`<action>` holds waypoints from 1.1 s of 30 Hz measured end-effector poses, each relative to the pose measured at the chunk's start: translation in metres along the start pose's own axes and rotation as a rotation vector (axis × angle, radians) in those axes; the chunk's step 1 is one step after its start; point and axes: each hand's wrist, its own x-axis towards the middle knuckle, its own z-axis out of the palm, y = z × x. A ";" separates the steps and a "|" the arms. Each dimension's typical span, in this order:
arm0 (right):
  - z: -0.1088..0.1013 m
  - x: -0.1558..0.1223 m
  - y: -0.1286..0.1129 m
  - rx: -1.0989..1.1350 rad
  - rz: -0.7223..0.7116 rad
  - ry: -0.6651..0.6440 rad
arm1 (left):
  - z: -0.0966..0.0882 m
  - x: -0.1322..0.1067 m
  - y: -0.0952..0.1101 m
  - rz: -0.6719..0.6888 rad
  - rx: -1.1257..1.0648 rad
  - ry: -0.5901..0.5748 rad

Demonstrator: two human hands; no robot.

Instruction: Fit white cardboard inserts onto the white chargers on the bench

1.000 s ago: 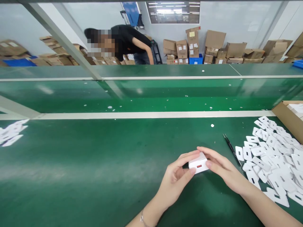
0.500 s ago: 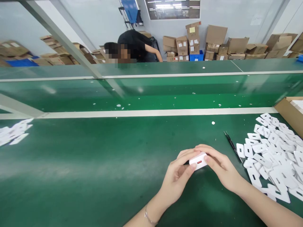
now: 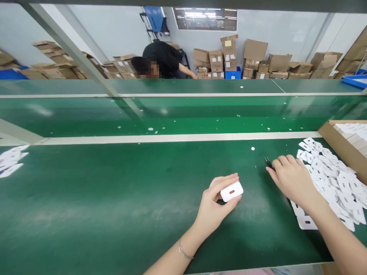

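A white USB charger [image 3: 231, 191] with a small red port is pinched between the thumb and fingers of my left hand [image 3: 213, 206], its port face turned up toward me. To the right, my right hand [image 3: 292, 181] has its fingers curled over a pair of black tweezers [image 3: 268, 162]. Only the tips and a short length of the tweezers show past the thumb; the rest is under the hand. Beside and partly beneath my right forearm lies a heap of flat white plates [image 3: 332, 173] with small rectangular slots.
An open cardboard box [image 3: 345, 143] stands behind the heap. More white pieces [image 3: 13, 162] lie at the far left of the green table [image 3: 100, 198]. A pale rail [image 3: 172, 137] runs along its back. Beyond, a person [image 3: 162, 59] bends over near stacked cartons [image 3: 216, 61].
My right hand has left the charger and moved right, onto the tweezers. My left hand keeps the charger alone, slightly further left. The view has shifted a little.
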 end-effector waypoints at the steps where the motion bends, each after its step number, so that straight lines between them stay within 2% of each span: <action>1: 0.004 0.000 0.005 -0.068 -0.019 -0.035 | 0.000 -0.001 0.002 -0.028 -0.037 0.004; 5: 0.018 -0.003 0.011 -0.050 -0.079 -0.087 | 0.001 -0.002 0.006 -0.077 -0.134 -0.011; 7: 0.016 -0.006 0.008 0.064 -0.073 -0.102 | 0.001 -0.002 0.007 -0.065 -0.144 -0.007; 9: 0.008 -0.011 0.005 0.369 -0.022 -0.132 | 0.000 -0.003 0.008 -0.083 -0.171 -0.002; 11: -0.003 -0.014 0.001 0.764 0.059 -0.105 | 0.000 -0.003 0.009 -0.148 -0.239 -0.023; 15: -0.024 -0.014 -0.005 1.408 0.139 0.170 | 0.001 -0.005 0.011 -0.283 -0.403 -0.111; 18: -0.032 -0.010 -0.010 1.687 0.075 0.267 | 0.002 -0.006 0.011 -0.310 -0.462 -0.162; 20: -0.030 -0.008 -0.014 1.733 -0.058 0.229 | 0.002 -0.006 0.010 -0.314 -0.466 -0.182; 23: -0.022 -0.009 -0.022 1.685 -0.224 0.108 | 0.001 -0.006 0.010 -0.306 -0.448 -0.196; 24: -0.020 -0.011 -0.024 1.658 -0.225 0.074 | 0.001 -0.005 0.010 -0.302 -0.437 -0.202; 28: -0.016 -0.019 -0.028 1.493 -0.073 -0.032 | -0.002 -0.003 0.009 -0.287 -0.362 -0.215; 29: -0.016 -0.021 -0.027 1.452 -0.076 -0.047 | -0.002 -0.002 0.009 -0.271 -0.327 -0.219; 33: -0.019 -0.025 -0.021 1.354 -0.245 -0.031 | -0.003 0.001 0.006 -0.196 -0.207 -0.240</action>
